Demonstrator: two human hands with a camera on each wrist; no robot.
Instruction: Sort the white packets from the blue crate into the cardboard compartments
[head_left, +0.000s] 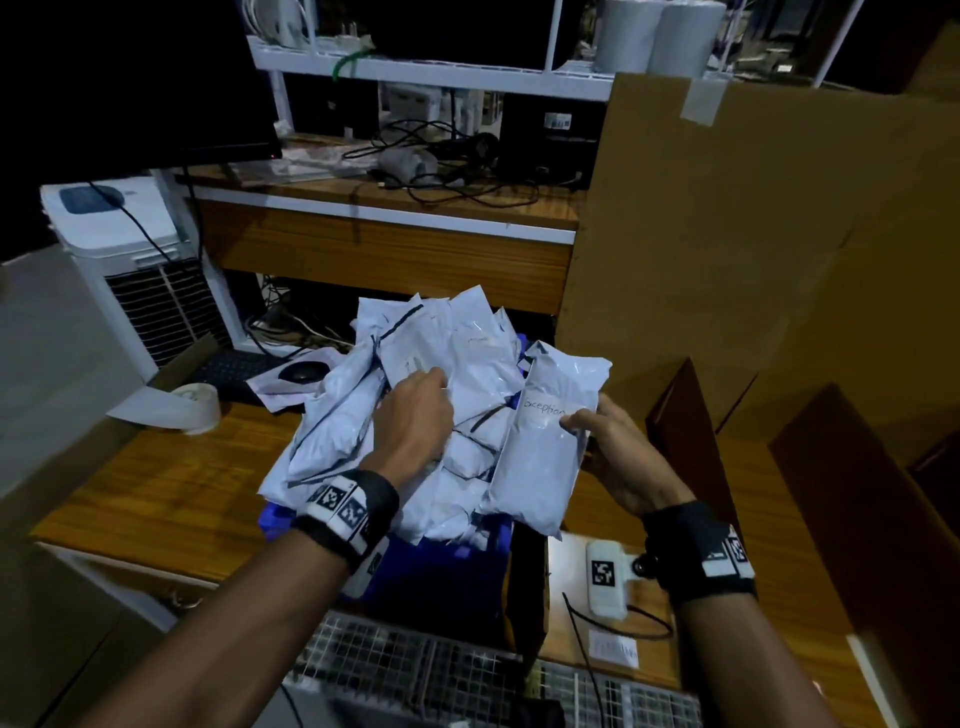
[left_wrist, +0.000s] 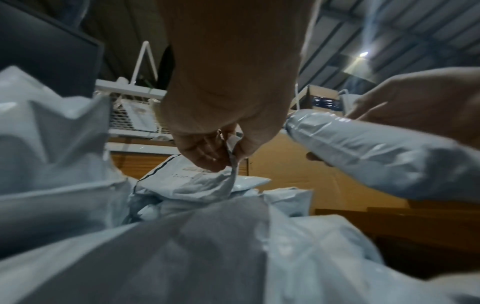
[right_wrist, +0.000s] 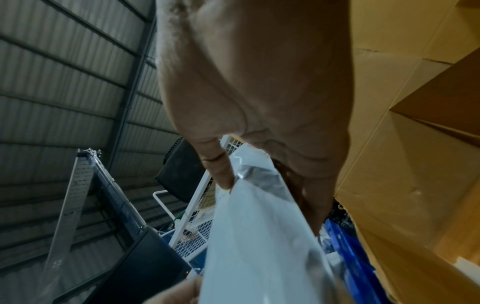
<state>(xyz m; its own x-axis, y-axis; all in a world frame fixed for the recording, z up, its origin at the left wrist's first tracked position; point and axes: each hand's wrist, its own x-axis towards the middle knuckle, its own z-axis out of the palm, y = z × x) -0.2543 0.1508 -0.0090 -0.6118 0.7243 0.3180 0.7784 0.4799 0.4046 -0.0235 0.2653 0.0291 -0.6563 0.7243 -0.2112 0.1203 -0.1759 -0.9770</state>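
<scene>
Meanwhile left hand (head_left: 415, 415) pinches a heap packet (left_wrist: 192, 183); right hand (head_left: 618, 457) grips another packet (head_left: 545, 447).

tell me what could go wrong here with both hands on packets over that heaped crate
1. The packets are heaped above the blue crate, so the left hand tugging the corner it pinches may spill neighbours onto the desk.
2. The right hand holds the labelled packet by one side only; its slick film could slip from that grip.

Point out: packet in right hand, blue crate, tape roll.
packet in right hand (head_left: 540, 457), head view, mid front face below the writing.
blue crate (head_left: 441, 571), head view, near wall.
tape roll (head_left: 200, 408), head view, outer side.
</scene>
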